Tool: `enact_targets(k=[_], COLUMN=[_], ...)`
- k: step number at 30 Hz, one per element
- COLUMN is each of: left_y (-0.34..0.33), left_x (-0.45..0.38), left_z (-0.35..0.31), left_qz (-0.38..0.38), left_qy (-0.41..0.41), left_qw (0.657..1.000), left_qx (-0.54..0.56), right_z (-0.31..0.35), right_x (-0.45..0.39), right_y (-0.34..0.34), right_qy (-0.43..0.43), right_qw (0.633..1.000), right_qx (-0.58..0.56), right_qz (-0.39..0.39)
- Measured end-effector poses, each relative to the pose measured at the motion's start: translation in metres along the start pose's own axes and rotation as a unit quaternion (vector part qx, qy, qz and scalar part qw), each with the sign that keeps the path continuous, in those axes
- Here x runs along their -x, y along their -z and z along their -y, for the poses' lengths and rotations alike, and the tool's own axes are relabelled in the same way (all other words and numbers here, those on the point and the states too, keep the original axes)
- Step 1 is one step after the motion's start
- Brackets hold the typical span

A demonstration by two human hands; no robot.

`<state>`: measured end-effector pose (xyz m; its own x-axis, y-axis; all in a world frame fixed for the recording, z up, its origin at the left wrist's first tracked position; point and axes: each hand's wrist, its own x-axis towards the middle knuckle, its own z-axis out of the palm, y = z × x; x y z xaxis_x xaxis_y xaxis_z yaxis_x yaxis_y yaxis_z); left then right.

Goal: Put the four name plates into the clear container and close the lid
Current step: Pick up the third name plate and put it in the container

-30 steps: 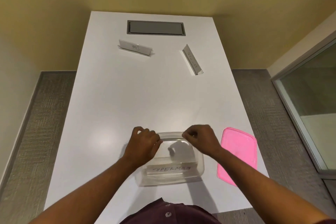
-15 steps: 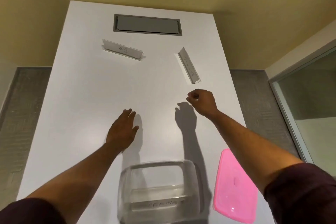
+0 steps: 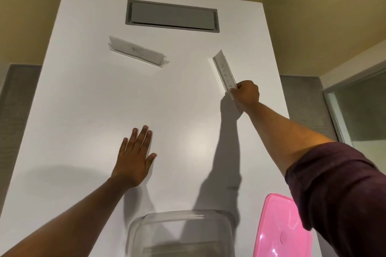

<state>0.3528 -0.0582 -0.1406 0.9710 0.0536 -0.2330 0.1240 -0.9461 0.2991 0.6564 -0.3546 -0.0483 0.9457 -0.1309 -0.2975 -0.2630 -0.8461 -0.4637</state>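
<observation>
My right hand (image 3: 246,94) is closed around the near end of a clear name plate (image 3: 224,72) that lies at an angle on the right side of the white table (image 3: 87,100). A second name plate (image 3: 137,51), with handwriting on it, lies far left of centre. My left hand (image 3: 134,156) rests flat on the table, fingers spread, holding nothing. The clear container (image 3: 179,233) stands open at the near edge, with a plate dimly visible inside it. Its pink lid (image 3: 279,229) lies to its right.
A grey cable hatch (image 3: 172,15) is set into the far end of the table. Yellow walls surround the table, grey carpet lies on both sides, and a glass panel (image 3: 359,110) stands at the right.
Both hands left the container and reached forward. My right hand travelled to the angled plate and closed on its near end. My left hand came down flat on the table.
</observation>
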Motion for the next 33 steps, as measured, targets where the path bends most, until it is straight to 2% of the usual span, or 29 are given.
enact_targets(k=[4,7,10,12,14,17,21,26,29,33], left_y=[0.005,0.016,0.029,0.042,0.058,0.082,0.118,0.145,0.150,0.153], left_x=[-0.001,-0.002,-0.007,-0.011,-0.010,0.003,0.030,0.068,0.095,0.126], left_z=[0.000,-0.003,-0.008,-0.018,-0.036,-0.074,-0.130,-0.165,-0.167,-0.162], left_qz=[0.025,0.059,0.116,0.150,0.146,0.111,0.093,0.073,0.052,0.036], left_qy=[-0.005,-0.007,0.000,0.016,0.009,-0.011,0.043,0.096,0.099,0.097], left_qw=[1.000,0.998,0.992,0.988,0.989,0.984,0.916,0.864,0.863,0.862], left_qx=[-0.006,-0.023,-0.045,-0.025,0.007,0.142,0.387,0.489,0.492,0.497], right_z=[0.000,0.001,-0.001,-0.003,-0.003,-0.003,-0.004,-0.007,-0.017,-0.029], right_x=[0.010,0.033,0.068,0.097,0.134,0.189,0.261,0.326,0.349,0.368], right_y=[0.000,0.000,0.000,0.000,0.003,0.006,0.013,0.017,0.019,0.029], right_qy=[-0.008,-0.048,-0.120,-0.140,-0.155,-0.165,-0.153,-0.129,-0.093,-0.034], right_qw=[1.000,0.993,0.944,0.910,0.882,0.845,0.814,0.780,0.786,0.830], right_qx=[-0.005,-0.112,-0.305,-0.382,-0.432,-0.484,-0.516,-0.548,-0.533,-0.464], right_qz=[-0.025,-0.005,0.042,0.073,0.104,0.155,0.218,0.275,0.300,0.308])
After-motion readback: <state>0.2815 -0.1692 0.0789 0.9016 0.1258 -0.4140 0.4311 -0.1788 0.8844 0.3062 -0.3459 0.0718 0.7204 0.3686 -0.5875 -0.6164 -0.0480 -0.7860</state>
